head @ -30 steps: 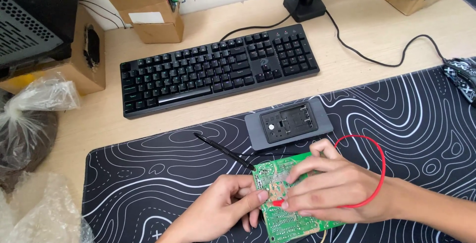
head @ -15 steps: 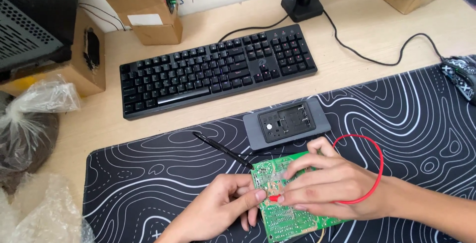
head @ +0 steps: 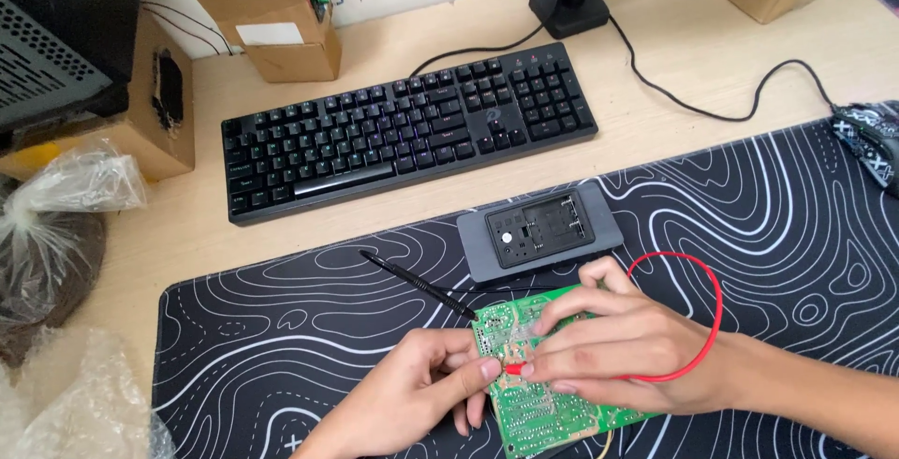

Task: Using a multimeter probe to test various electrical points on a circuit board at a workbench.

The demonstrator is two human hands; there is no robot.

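1. The green circuit board (head: 538, 403) lies near the front edge of the black desk mat (head: 281, 347), under both hands.
2. The right hand (head: 627, 347) presses flat on the board, fingers pinching a red wire (head: 707, 318) that loops to its right.
3. The left hand (head: 412, 403) grips the board's left edge.
4. A thin black tool (head: 412, 283) lies just beyond, with a grey box (head: 540, 229) and a keyboard (head: 407, 126) farther away.

The worktop (head: 655, 112) is pale, matt wood grain. A smooth, matt cloth mat (head: 281, 347), black with white lines, covers its near edge. The board (head: 534, 412) is glossy green with shiny solder points. The keyboard (head: 412, 126) is matt black plastic. Crinkled clear plastic bags (head: 66, 197) gleam at the left edge.
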